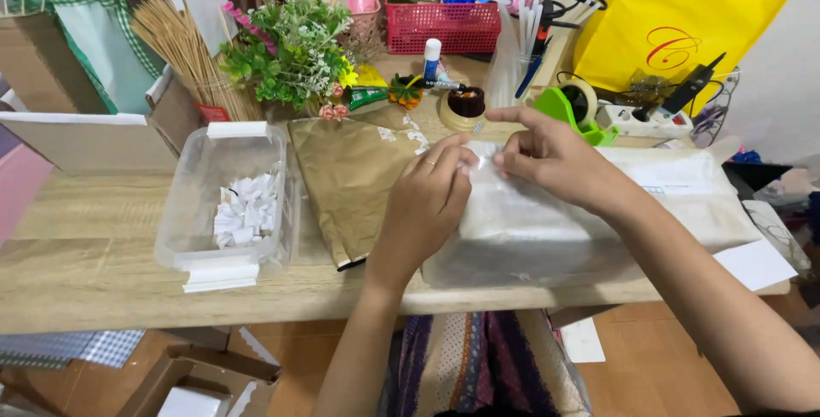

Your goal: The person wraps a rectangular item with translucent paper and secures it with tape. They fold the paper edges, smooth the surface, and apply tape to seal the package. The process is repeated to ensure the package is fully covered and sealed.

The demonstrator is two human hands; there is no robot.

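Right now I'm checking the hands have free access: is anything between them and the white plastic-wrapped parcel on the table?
Nothing visible does. Both the left hand and the right hand already rest on the parcel, fingertips pinching the wrap at its far left corner. The gold paper lies beside it, to the left.

Materials and finishes. The tabletop (102, 272) was pale wood-grain laminate, matt and smooth. The storage box (192, 203) was clear, slightly cloudy plastic, holding white paper scraps (246, 210). The gold sheet (350, 178) looked like thin wrapping paper, creased, with a dull metallic sheen. The wrapped package (547, 229) was covered in translucent, glossy plastic film. The basket (440, 20) was red moulded plastic mesh. The sticks (192, 58) were bare, pale wood. The yellow bag (683, 15) appeared matt.
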